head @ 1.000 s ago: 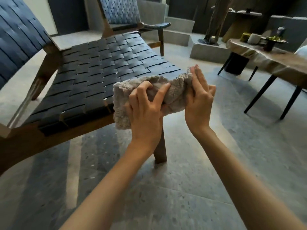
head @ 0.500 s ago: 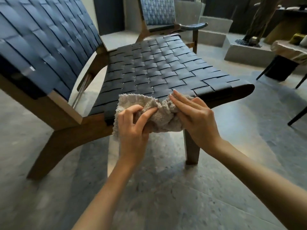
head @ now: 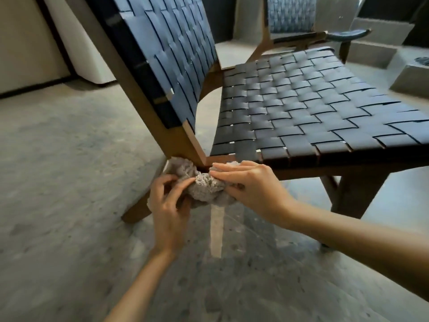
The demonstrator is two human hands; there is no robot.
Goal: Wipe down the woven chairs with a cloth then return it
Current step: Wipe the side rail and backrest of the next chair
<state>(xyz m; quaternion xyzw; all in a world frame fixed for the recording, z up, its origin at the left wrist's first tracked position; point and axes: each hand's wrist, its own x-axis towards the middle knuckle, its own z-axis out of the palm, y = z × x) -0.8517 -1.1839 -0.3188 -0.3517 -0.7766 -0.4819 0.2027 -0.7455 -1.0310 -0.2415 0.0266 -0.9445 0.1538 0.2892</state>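
The fingers [head: 182, 182] of the left hand [head: 168, 205] curl and pinch the near left edge of the cloth [head: 206, 185]. The right hand [head: 253, 187] lays straight fingers over its top, thumb tucked beneath, clamping it. The cloth sits bunched between both hands, against the wooden joint [head: 185, 147] where the seat of the near chair [head: 301, 108] meets its backrest. Wadded this tight, it could snag in that gap, or drop to the floor [head: 69, 182] if either grip loosens.

The speckled grey floor [head: 69, 182] is bearing the near woven chair [head: 301, 108] on its wooden legs. A second woven chair [head: 290, 17] is standing behind it, and grey blocks [head: 413, 77] are sitting off right.
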